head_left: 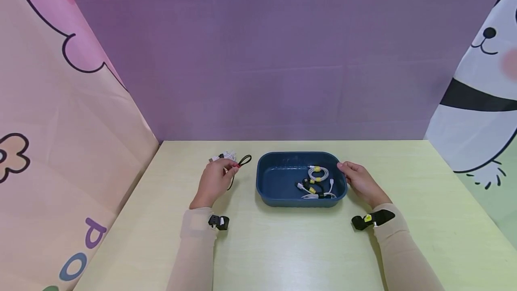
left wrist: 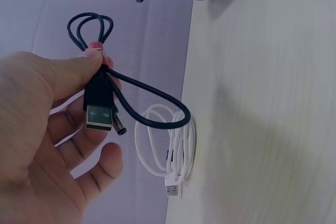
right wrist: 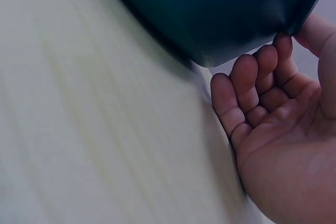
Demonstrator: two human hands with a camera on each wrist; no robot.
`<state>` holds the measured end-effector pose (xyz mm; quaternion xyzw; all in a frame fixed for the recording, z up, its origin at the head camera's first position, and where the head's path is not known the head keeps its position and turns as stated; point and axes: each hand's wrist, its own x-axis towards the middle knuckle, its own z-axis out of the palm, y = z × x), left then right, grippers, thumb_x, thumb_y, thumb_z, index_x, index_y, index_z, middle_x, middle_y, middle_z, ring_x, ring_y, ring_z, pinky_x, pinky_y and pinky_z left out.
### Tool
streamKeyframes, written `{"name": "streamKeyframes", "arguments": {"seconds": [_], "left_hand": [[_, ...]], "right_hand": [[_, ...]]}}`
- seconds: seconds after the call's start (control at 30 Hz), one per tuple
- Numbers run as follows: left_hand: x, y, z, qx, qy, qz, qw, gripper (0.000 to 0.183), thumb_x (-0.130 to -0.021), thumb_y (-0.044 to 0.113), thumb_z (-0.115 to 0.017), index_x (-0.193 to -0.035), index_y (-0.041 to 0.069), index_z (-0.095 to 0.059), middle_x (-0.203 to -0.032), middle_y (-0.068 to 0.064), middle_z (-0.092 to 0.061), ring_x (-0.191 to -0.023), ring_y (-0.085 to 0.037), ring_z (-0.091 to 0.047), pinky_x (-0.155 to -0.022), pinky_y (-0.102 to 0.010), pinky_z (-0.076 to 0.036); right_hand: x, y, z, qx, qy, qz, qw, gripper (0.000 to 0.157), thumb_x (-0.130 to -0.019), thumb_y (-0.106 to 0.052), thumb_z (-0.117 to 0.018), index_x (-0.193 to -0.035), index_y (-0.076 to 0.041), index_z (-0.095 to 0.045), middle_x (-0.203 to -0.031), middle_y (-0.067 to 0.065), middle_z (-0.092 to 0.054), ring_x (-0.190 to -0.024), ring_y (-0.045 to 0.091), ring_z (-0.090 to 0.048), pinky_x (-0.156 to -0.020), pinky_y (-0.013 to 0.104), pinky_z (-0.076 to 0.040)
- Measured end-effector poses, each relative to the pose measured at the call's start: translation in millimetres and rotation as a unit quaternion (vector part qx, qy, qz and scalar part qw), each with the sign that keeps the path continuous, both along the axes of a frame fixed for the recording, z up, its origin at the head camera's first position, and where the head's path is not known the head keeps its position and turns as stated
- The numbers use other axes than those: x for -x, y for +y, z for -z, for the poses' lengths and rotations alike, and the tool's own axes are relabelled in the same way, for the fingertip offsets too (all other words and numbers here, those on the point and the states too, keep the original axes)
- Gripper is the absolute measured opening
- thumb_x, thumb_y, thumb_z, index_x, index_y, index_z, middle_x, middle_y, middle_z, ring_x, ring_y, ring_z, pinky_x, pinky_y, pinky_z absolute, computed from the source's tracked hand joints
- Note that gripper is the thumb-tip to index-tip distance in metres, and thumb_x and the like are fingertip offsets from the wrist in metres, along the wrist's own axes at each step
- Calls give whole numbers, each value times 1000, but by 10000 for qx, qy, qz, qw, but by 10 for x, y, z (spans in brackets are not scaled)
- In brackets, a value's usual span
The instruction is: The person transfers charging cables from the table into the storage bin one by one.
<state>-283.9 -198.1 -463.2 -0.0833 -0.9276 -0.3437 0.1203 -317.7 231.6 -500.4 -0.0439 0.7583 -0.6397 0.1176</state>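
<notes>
Between thumb and fingers, my left hand (head_left: 214,182) pinches a black USB cable (left wrist: 152,88) at its red tie. The cable is folded into loops, and its USB plug and round barrel plug hang below the thumb in the left wrist view. Just behind that hand lies a coiled white USB cable (left wrist: 181,148) on the table. My right hand (head_left: 362,183) grips the right end of a blue bin (head_left: 278,202), thumb at the rim and fingers against the outer wall. Inside the bin's right half are a white cable coil (head_left: 318,174) with yellow ties and other black and white cables.
The bin stands on a pale wooden table (head_left: 282,250), right of the left hand. A purple cloth (head_left: 258,58) rises behind the table's back edge. Printed cloths hang at the left (head_left: 81,138) and right.
</notes>
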Motion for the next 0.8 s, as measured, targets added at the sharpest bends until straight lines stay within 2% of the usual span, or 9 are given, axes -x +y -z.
{"name": "streamKeyframes", "arguments": {"seconds": [0.8], "left_hand": [[-15, 35, -38, 107, 46, -16, 9999, 15, -98, 15, -68, -109, 7, -75, -95, -10, -73, -69, -18, -53, -65, -30, -42]], "right_hand": [[6, -3, 15, 106, 49, -32, 9999, 31, -107, -39, -53, -86, -17, -56, -78, -8, -45, -77, 8, -46, -70, 23, -37]]}}
